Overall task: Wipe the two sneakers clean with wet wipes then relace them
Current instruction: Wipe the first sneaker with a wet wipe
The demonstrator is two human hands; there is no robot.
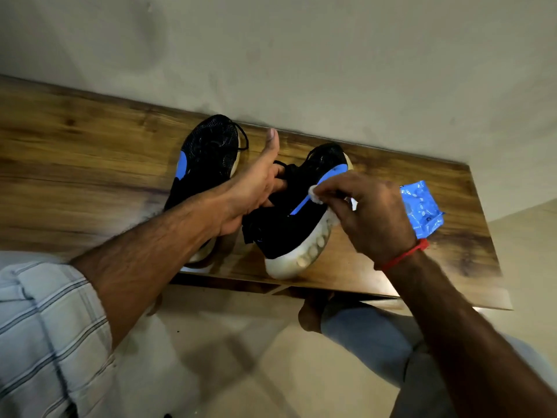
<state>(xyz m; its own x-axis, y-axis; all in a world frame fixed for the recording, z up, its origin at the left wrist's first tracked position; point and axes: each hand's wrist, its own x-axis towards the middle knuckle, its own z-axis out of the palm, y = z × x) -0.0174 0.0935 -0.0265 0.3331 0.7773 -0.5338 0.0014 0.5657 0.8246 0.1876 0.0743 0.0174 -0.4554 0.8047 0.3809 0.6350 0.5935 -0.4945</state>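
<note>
left hand (pixel 256 188) reached in, fingers hooked into the right sneaker (pixel 297 218) at six o'clock to steady it, while right hand (pixel 370 215) pinched the wet wipe (pixel 316 196) against its side; other sneaker (pixel 208 158) waited at ten o'clock.

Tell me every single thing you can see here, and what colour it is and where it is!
sneakers: 2, black with blue patches and white soles; left sneaker on the table beside the left arm, right sneaker tilted on its side between the hands.
laces: black, loose on both sneakers; count unclear.
wet wipe: 1, white, pressed on the right sneaker's side.
wipes packet: 1, blue, on the table right of the sneakers.
table: 1, brown wood, against the wall.
wall: pale, behind the table.
floor: pale, below.
wristband: 1, red, on the right wrist.
hands: 2; left hand grips the right sneaker's opening, right hand pinches the wipe.
</note>
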